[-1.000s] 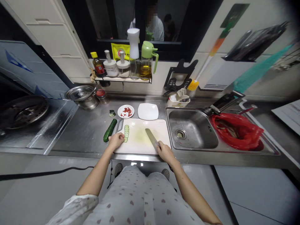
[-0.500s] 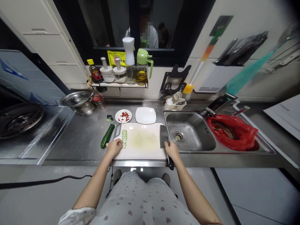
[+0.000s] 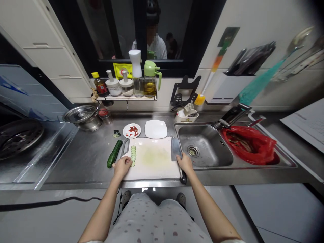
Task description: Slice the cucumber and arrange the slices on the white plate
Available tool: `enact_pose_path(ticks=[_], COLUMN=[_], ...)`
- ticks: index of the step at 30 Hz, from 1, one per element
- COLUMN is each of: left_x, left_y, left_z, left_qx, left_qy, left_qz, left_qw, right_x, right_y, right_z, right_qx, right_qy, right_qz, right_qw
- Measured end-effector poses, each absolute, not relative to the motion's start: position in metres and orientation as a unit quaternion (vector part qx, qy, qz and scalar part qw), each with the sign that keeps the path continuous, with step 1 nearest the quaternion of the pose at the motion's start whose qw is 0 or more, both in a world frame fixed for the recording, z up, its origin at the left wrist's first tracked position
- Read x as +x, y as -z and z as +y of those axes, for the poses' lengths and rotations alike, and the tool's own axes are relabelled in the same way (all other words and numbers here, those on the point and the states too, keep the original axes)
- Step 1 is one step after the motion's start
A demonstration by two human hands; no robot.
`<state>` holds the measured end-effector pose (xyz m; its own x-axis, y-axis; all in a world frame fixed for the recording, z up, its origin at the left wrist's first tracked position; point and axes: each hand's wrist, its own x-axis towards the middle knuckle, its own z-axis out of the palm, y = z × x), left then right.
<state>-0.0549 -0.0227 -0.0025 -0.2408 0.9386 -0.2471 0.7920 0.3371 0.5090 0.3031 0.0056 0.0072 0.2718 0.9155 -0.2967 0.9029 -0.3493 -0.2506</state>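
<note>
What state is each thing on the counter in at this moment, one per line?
Cucumber, unsliced, lying left of the cutting board.
Cucumber slices, cut, in a row on the board.
Cleaver, lying flat at the board's right edge.
Left hand, resting by the slices.
Right hand, on the cleaver's handle end.
Round plate, holding red bits.
Pot, lidded.
</note>
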Motion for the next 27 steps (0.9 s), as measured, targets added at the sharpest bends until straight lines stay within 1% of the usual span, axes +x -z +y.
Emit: enact_pose_path(ticks=[7,14,19,22,27], left_x=[-0.038,0.000,0.023,0.032,0.040], left_y=[0.000,0.004,0.009,0.012,0.015], left_z=[-0.010,0.031,0.062,0.081,0.114], left_qx=[0.548,0.556,0.531,0.514,0.504], left_qy=[-0.199,-0.255,-0.263,-0.266,-0.233], left_qz=[0.780,0.738,0.743,0.752,0.771], left_qw=[0.227,0.284,0.310,0.316,0.312], right_x=[0.304,0.291,0.290,0.291,0.283], right_y=[-0.014,-0.023,-0.026,-0.034,-0.045], right_z=[0.005,0.006,0.009,0.021,0.065], right_qx=[-0.782,-0.785,-0.788,-0.797,-0.769], right_qy=[-0.168,-0.161,-0.162,-0.138,-0.079], right_qz=[-0.601,-0.595,-0.589,-0.585,-0.634], right_qw=[-0.012,-0.056,-0.078,-0.067,-0.002])
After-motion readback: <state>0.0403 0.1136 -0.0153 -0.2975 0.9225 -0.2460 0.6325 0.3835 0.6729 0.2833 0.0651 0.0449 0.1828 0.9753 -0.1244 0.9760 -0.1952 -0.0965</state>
